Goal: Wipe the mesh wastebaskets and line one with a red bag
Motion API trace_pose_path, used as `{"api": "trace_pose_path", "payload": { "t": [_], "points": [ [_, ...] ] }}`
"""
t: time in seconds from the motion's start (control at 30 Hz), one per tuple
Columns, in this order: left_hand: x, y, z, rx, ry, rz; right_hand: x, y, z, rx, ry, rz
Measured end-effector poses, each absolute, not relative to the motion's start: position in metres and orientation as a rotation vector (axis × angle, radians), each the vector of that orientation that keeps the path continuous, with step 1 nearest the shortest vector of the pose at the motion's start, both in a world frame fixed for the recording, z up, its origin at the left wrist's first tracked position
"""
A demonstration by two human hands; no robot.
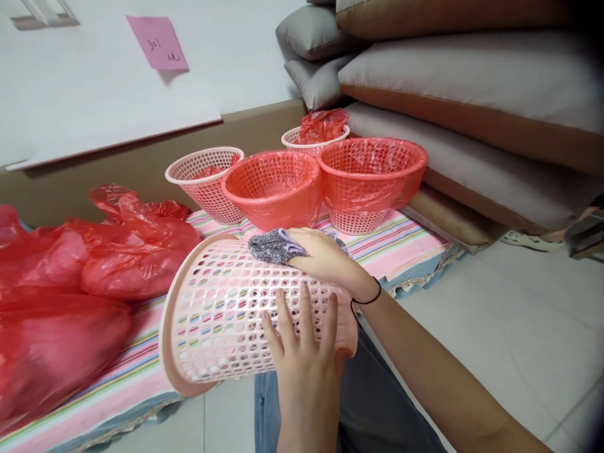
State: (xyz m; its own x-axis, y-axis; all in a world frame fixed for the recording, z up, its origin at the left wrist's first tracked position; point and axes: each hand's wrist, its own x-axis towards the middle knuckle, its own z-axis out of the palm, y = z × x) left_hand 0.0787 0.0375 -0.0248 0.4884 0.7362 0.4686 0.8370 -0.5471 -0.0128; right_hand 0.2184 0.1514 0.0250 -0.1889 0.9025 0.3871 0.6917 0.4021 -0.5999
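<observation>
One pink basket [212, 314] lay sideways over the person's lap [377, 396]. The left hand [304, 358] rested spread on its wall; the right hand [325, 251] gripped a grey cloth [270, 246] against it.

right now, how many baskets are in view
5: held basket, under the left hand and right hand; beyond it, left basket, centre basket and right basket in a row; back basket, behind the centre and right ones. More may be hidden.

The right hand [325, 257] holds a grey cloth [272, 246] on a tipped pink basket [221, 311]; the left hand [306, 358] spreads its fingers across the side.
</observation>
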Motion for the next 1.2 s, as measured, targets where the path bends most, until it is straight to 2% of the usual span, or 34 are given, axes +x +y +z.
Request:
{"api": "trace_pose_path", "payload": {
  "t": [0.1, 0.3, 0.5, 1.2],
  "points": [
    [0.082, 0.038, -0.027, -2.485, -1.354, -0.622, 0.218, 0.151, 0.023, -1.339, -1.959, 0.359],
    [0.109, 0.028, -0.037, -2.315, -1.447, -0.869, 0.217, 0.148, 0.024, -1.364, -1.997, 0.318],
    [0.131, 0.013, -0.034, -2.298, -1.561, -0.769, 0.216, 0.148, 0.024, -1.380, -2.016, 0.270],
    [0.143, 0.025, -0.046, -2.158, -1.460, -1.097, 0.215, 0.147, 0.021, -1.368, -2.022, 0.231]
  ]
}}
